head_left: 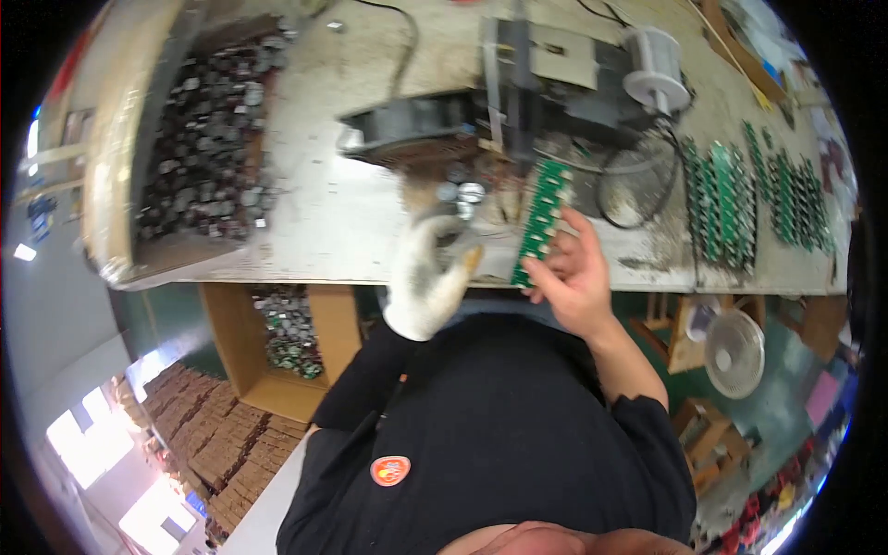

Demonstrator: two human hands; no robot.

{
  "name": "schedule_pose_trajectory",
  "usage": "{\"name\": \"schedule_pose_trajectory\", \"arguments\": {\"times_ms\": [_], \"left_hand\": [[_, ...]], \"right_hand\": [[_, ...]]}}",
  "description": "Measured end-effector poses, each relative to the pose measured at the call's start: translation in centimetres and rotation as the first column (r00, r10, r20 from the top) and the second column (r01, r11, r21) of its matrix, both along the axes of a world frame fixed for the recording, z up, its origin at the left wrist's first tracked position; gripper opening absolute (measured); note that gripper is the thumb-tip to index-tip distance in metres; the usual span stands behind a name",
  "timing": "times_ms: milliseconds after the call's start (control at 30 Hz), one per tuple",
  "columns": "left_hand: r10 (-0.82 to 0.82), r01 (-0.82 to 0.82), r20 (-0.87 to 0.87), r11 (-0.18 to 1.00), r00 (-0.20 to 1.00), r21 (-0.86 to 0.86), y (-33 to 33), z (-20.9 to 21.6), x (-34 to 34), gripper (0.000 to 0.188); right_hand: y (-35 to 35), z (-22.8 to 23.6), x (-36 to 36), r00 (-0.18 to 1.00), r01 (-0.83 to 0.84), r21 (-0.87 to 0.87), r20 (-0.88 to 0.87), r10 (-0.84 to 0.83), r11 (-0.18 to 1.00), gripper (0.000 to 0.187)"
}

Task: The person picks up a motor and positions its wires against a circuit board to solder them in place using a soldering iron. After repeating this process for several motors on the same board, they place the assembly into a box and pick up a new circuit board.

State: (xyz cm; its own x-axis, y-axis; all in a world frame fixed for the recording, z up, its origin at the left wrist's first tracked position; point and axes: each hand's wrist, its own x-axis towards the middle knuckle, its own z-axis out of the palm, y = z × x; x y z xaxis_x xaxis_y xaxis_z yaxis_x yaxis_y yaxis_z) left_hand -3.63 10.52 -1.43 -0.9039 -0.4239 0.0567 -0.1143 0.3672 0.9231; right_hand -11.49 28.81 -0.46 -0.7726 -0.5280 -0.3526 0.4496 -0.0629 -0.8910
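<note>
My right hand [572, 273], bare, is closed on the lower part of a long green circuit board [546, 205], pinching it between thumb and fingers. The board stands at a slant over the table's front edge, with a row of pale components along it. My left hand [425, 282], in a white glove with stained fingertips, is curved with thumb and forefinger apart. Nothing shows plainly between them. Just beyond its fingertips lie small round silvery parts [471, 193]. Behind the board stands a dark bench machine [523, 92] with a black fan-like housing [416, 127].
A tray [116, 213] full of small metal-and-dark parts sits at the left. Rows of green boards [721, 203] stand at the right. A white wire spool [657, 69] rises by the machine, above a looped black cable. Below the table are a cardboard box [333, 324] and a fan [735, 353].
</note>
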Motion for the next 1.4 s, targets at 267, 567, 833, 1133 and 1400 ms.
{"name": "schedule_pose_trajectory", "arguments": {"times_ms": [267, 567, 833, 1133, 1400], "left_hand": [[0.367, -0.369, -0.054, 0.929, 0.928, -0.016, -8.1, 1.8, -0.4, 0.023], [0.479, -0.067, 0.226, 0.52, 0.848, -0.852, -19.1, 3.3, 1.5, 0.026], [0.565, 0.047, 0.381, 0.517, 0.732, -0.855, -18.6, 3.4, 1.6, 0.034], [0.639, 0.032, 0.394, 0.5, 0.661, -0.865, -18.7, 4.0, 0.7, 0.049], [0.509, -0.018, 0.326, 0.559, 0.797, -0.829, -18.4, 2.7, 1.1, 0.03]], "right_hand": [[0.0, -0.6, -0.1, 0.992, 0.083, -0.034, -0.096, -0.086, 0.996, 0.06], [-0.6, -0.6, -0.2, 0.996, 0.04, -0.071, -0.074, -0.045, 0.997, 0.059], [-0.4, -0.5, -0.3, 0.998, 0.032, -0.072, -0.058, -0.037, 0.997, 0.059], [-0.1, -0.8, -0.4, 0.997, 0.02, -0.07, -0.075, -0.025, 0.997, 0.058], [-0.2, -0.6, -0.3, 0.997, 0.02, -0.065, -0.067, -0.024, 0.998, 0.058]]}}
